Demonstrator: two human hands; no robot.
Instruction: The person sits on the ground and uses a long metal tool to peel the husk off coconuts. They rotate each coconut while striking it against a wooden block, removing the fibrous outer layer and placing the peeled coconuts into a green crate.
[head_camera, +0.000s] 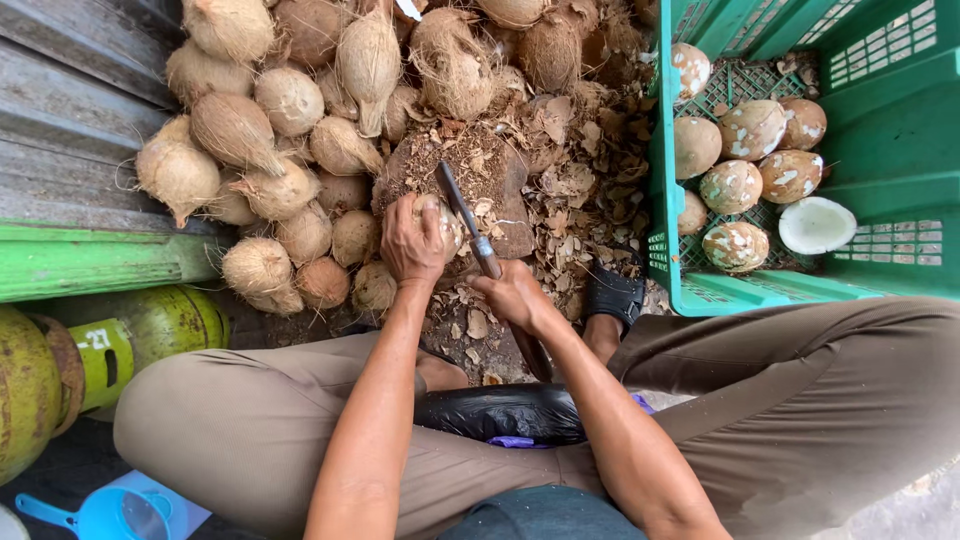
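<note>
My left hand (414, 241) presses down on a brown coconut (447, 222) that rests on a worn wooden chopping block (470, 165). My right hand (513, 297) grips the handle of a long cleaver (462, 211), whose dark blade lies against the coconut's right side and points away from me. Shell chips cover the block and the ground around it. I sit with knees apart, the block between my feet.
A heap of husked brown coconuts (290, 130) lies to the left and behind the block. A green plastic crate (890, 150) on the right holds several peeled coconuts (752, 130). Green gas cylinders (60, 370) stand at the lower left, a blue scoop (105, 515) beside them.
</note>
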